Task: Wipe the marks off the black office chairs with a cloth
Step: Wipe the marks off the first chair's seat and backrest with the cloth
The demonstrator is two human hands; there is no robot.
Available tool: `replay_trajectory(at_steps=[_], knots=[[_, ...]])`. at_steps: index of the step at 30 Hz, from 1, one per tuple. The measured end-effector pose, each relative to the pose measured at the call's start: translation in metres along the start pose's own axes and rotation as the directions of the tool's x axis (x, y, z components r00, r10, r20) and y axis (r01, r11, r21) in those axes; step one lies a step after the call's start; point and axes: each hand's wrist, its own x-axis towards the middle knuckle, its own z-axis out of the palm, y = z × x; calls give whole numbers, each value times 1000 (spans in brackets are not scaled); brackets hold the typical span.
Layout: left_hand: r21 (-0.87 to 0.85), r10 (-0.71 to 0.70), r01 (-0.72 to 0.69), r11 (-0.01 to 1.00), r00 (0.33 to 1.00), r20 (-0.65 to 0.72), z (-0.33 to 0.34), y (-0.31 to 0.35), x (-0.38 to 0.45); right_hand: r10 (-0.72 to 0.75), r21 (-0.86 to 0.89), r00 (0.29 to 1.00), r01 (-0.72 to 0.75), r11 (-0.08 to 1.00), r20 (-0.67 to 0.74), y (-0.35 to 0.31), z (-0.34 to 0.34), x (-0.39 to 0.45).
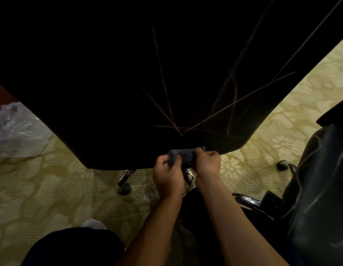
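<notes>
From the head view, a dark cloth (183, 155) is held bunched between the left hand (167, 172) and right hand (207, 163) — each grip clamped on one end — at the near lower edge of the black chair (109, 83), just above the carpeted floor (61, 189). With the cloth rolled so tightly, little surface would meet the long pale marks (234, 101) higher up, and streaks could be left or smeared — no brand, label or writing can be read.
</notes>
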Motion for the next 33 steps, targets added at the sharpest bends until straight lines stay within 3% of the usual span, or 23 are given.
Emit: replay_trajectory(at_steps=[9, 18, 21, 27, 30, 33], knots=[[83, -106, 107, 991, 994, -11, 2, -11, 12, 87, 3, 996, -87, 996, 20, 5, -4, 9], [-32, -290, 290, 957, 957, -7, 15, -20, 11, 207, 7, 978, -207, 978, -11, -3, -14, 17], [-83, -204, 203, 976, 979, -5, 22, -6, 2, 122, 72, 992, -119, 990, -38, -14, -13, 12], [-211, 48, -20, 977, 991, 126, 43, 33, -28, -149, 243, 984, 170, 955, -100, -52, -26, 2], [-188, 40, -14, 982, 990, 135, 52, 33, -30, -199, 219, 977, 210, 953, -72, -59, -32, 8], [-123, -40, 57, 991, 990, 135, 57, 17, -24, -156, 159, 983, 171, 972, -97, -52, -34, 22]])
